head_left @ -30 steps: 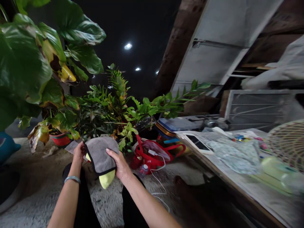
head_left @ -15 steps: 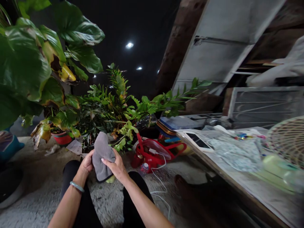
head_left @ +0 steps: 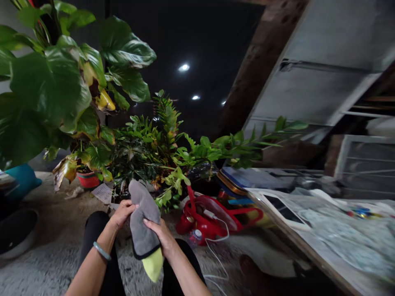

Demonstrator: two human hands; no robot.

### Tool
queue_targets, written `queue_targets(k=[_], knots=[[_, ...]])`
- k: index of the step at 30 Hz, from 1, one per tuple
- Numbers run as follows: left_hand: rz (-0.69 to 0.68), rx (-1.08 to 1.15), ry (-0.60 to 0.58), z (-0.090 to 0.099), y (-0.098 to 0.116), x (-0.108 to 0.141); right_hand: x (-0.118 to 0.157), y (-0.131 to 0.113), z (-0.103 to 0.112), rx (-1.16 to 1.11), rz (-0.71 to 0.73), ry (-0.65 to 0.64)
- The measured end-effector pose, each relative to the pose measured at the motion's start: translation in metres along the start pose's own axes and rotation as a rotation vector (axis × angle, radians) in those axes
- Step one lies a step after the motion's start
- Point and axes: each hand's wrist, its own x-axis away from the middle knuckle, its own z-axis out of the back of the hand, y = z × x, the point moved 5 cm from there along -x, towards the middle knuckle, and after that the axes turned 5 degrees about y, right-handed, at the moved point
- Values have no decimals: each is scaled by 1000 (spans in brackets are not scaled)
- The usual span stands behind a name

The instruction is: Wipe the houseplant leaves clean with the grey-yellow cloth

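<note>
Between my knees I hold a soft grey plush cloth (head_left: 144,222) with a dark hem, shaped like a mitt or cover; its exact kind is unclear. A yellow cloth end (head_left: 152,266) sticks out from under the dark hem, pointing toward me. My left hand (head_left: 124,213), with a pale bangle (head_left: 101,250) on the wrist, pinches the grey cloth at its upper left edge. On the other side my right hand (head_left: 162,236) grips it, thumb lying on top and fingers hidden underneath.
Potted plants (head_left: 138,144) spread in front of me. To their right sits a red bag (head_left: 203,222) with a white cable (head_left: 219,238). A table (head_left: 277,238) carrying a white tablet (head_left: 285,210) and plastic sheeting runs along the right. At left stands a dark basin (head_left: 17,232).
The grey cloth has come lower and tilted, and much more yellow cloth now shows below its hem. Both hands still hold it. The view has shifted left.
</note>
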Motion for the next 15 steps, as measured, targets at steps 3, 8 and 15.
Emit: queue_targets(k=[3, 8, 15], knots=[[-200, -138, 250, 13, 37, -11, 3, -7, 17, -78, -25, 60], [-355, 84, 487, 38, 90, -43, 19, -22, 39, -36, 13, 170], [-294, 167, 563, 92, 64, -58, 33, -97, -17, 156, 210, -9]])
